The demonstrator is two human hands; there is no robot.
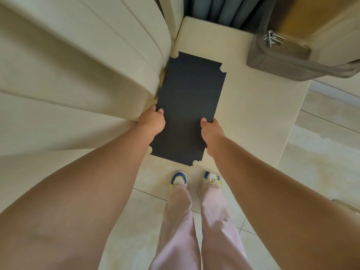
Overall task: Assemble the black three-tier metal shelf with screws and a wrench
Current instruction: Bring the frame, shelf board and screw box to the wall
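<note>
Downward view, black shelf panel (190,110) held flat above a cream surface (253,106), left hand (153,121) gripping its left edge, right hand (211,131) gripping its right edge, metal screws (272,38) on a grey box (282,61) beyond.

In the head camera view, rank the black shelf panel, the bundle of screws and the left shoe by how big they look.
Largest to smallest:
1. black shelf panel
2. left shoe
3. bundle of screws
The screws lie farther from the camera, so their true size is unsure.
</note>
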